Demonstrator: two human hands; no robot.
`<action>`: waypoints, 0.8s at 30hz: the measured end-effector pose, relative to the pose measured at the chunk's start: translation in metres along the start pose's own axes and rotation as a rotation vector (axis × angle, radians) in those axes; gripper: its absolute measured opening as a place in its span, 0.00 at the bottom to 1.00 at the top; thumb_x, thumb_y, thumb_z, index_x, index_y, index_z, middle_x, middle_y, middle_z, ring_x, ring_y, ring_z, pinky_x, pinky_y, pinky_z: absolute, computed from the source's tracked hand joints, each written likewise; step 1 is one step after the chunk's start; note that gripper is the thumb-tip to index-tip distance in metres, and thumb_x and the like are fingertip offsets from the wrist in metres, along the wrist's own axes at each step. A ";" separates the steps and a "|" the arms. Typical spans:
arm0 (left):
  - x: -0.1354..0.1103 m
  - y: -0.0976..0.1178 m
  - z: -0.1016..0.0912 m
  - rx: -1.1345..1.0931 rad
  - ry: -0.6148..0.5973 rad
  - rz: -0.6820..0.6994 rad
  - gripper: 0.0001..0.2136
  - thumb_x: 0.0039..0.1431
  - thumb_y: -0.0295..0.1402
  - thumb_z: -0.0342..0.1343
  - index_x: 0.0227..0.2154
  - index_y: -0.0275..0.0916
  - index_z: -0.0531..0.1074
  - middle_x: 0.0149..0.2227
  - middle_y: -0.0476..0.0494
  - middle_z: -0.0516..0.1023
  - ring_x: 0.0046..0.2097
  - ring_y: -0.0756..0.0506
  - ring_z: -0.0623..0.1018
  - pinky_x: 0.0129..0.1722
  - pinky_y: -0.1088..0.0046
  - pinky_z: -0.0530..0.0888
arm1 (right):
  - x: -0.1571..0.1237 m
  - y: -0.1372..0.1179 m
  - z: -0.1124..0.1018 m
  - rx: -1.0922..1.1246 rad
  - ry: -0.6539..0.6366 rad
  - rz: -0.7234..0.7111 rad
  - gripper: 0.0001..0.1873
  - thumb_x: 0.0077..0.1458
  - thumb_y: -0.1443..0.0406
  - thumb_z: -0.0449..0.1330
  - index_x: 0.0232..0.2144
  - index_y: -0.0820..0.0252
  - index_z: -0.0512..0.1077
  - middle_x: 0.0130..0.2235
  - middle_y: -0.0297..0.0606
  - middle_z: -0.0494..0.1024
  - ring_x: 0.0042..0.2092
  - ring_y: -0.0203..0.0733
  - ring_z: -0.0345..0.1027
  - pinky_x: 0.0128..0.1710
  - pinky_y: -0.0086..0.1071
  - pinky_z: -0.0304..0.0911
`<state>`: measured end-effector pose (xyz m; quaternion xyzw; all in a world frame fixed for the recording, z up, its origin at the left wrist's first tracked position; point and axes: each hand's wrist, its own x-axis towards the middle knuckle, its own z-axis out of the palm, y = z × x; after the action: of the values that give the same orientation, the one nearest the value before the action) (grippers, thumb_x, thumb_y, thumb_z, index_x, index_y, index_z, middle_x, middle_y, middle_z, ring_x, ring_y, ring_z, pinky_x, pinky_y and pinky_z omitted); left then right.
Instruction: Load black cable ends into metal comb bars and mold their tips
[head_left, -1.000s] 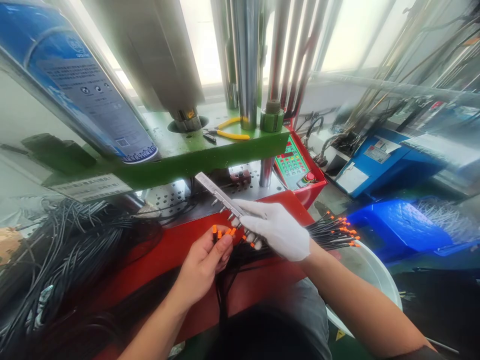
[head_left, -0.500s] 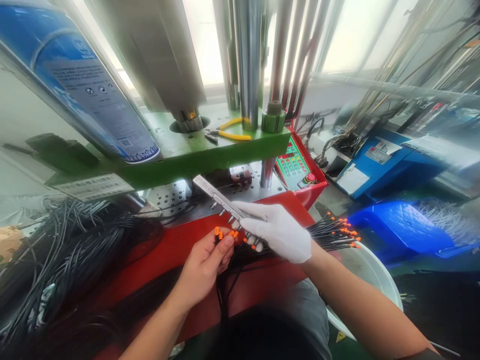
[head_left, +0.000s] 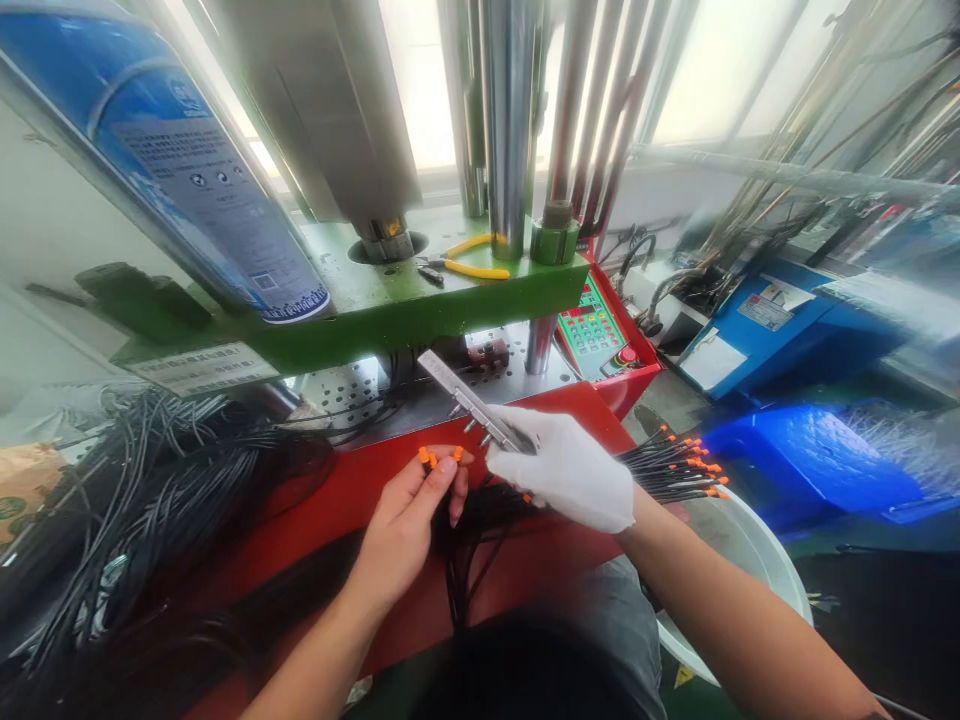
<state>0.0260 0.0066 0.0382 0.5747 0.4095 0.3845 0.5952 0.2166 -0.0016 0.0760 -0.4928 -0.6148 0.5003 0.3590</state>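
My bare left hand (head_left: 412, 510) pinches several black cables by their ends, and orange connector tips (head_left: 427, 458) poke up above the thumb. In a white glove, my right hand (head_left: 562, 465) grips a metal bar (head_left: 457, 390) with a row of short pins along its lower side. The bar slants up to the left, its far end free. A small bit of orange shows under the gloved fingers, whose tips are partly hidden. The two hands are close together but apart, over the red work surface (head_left: 360, 490). Black cables (head_left: 461, 590) hang down below my left hand.
Yellow-handled pliers (head_left: 476, 270) lie on the green press plate (head_left: 450, 315), beside a blue spray can (head_left: 217, 190). Black cables (head_left: 150, 480) pile up at left. Orange-tipped cables (head_left: 682, 465) overhang a white tub (head_left: 780, 570) at right, near a control panel (head_left: 600, 325) and a blue bin (head_left: 817, 460).
The metal bar in my right hand has moved right, away from my left hand. The orange tips in my left hand are now apart from the bar. The view has shifted slightly.
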 end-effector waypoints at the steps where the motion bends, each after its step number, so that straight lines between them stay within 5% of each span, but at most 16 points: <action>1: 0.000 0.000 -0.001 0.016 -0.008 0.011 0.09 0.65 0.38 0.48 0.38 0.38 0.66 0.29 0.49 0.66 0.29 0.50 0.67 0.27 0.73 0.68 | 0.000 0.001 0.000 -0.001 -0.020 0.005 0.19 0.54 0.68 0.54 0.48 0.53 0.70 0.26 0.27 0.68 0.23 0.29 0.58 0.21 0.23 0.56; 9: -0.003 0.000 -0.005 0.129 -0.052 0.018 0.09 0.66 0.38 0.48 0.34 0.38 0.67 0.29 0.51 0.66 0.26 0.52 0.65 0.25 0.75 0.65 | 0.003 -0.006 0.000 -0.063 -0.061 -0.049 0.11 0.51 0.70 0.53 0.38 0.58 0.71 0.27 0.26 0.67 0.25 0.28 0.58 0.25 0.24 0.55; 17: -0.002 -0.001 -0.008 0.151 -0.079 -0.002 0.10 0.65 0.39 0.48 0.35 0.38 0.67 0.27 0.51 0.65 0.26 0.52 0.64 0.24 0.75 0.63 | 0.003 -0.006 -0.001 -0.127 -0.094 -0.067 0.12 0.52 0.69 0.52 0.39 0.58 0.71 0.26 0.26 0.67 0.25 0.29 0.58 0.26 0.25 0.55; 24: 0.000 0.002 0.002 0.228 -0.002 -0.016 0.14 0.64 0.41 0.48 0.25 0.38 0.63 0.24 0.52 0.61 0.24 0.53 0.61 0.22 0.76 0.60 | 0.006 -0.001 0.009 -0.378 0.079 -0.190 0.20 0.52 0.72 0.52 0.48 0.59 0.69 0.38 0.36 0.74 0.38 0.37 0.66 0.41 0.30 0.61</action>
<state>0.0282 0.0059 0.0403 0.6360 0.4545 0.3300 0.5293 0.2067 0.0016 0.0747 -0.5105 -0.7268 0.3205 0.3294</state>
